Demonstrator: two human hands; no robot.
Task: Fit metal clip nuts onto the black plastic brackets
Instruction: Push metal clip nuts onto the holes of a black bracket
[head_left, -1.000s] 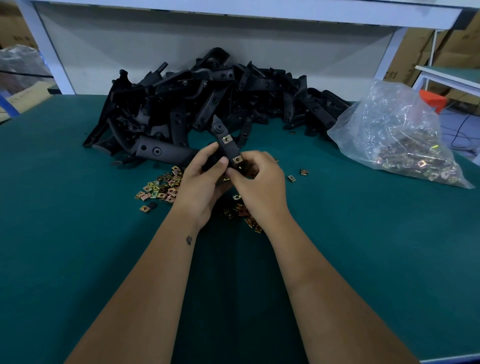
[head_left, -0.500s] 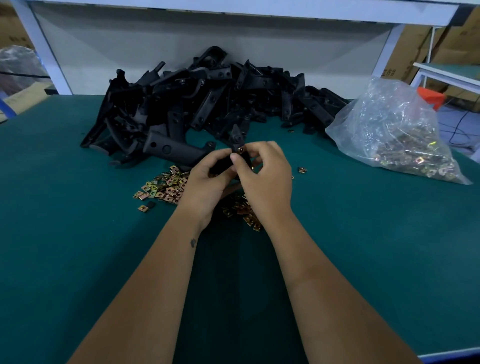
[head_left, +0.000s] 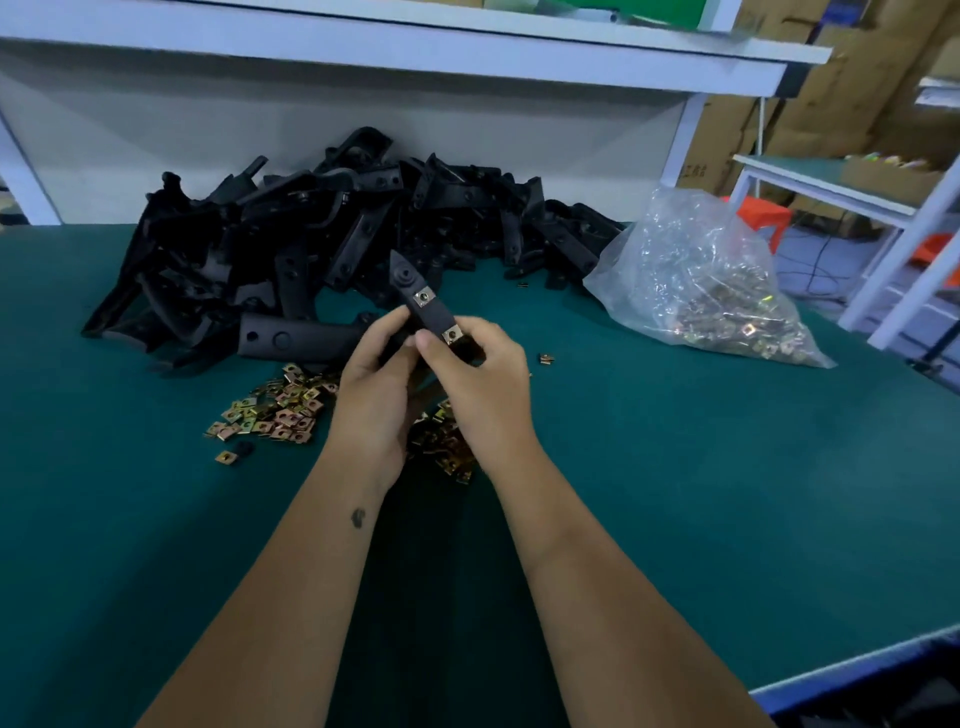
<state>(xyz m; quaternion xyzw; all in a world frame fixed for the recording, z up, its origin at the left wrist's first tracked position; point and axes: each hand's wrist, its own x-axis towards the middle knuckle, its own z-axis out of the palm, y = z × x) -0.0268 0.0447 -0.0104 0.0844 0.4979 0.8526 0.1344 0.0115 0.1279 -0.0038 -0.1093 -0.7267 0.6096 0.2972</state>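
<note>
Head view:
Table: a big green table (head_left: 675, 493) fills most of the picture.
Left hand: the left hand (head_left: 376, 384) has its fingers curled round the lower part of a black bracket (head_left: 426, 306) and holds it up above the table.
Right hand: the right hand (head_left: 480, 387) pinches the same bracket near its lower end, with the thumb tip next to a metal clip.
Bracket in the hands: it is long and thin and leans, with its pointed end up and away from the person.
Clips on the bracket: one upper clip nut (head_left: 423, 297) sits near the middle of the bracket. One lower clip nut (head_left: 451, 334) sits at the end, right by the right thumb.
Loose clips: a heap of gold clip nuts (head_left: 280, 410) lies flat on the table, to the left of the hands. More of them lie under the hands and wrists.
Stray clips: one stray clip nut (head_left: 545, 358) lies alone just right of the right hand.
Bracket pile: a big pile of black brackets (head_left: 311, 244) is heaped at the back of the table, behind the hands.
Bag: a clear plastic bag (head_left: 696, 280) with many clip nuts inside lies at the right, beside the pile.
Shelf: a white shelf (head_left: 415, 47) runs over the back of the table.
</note>
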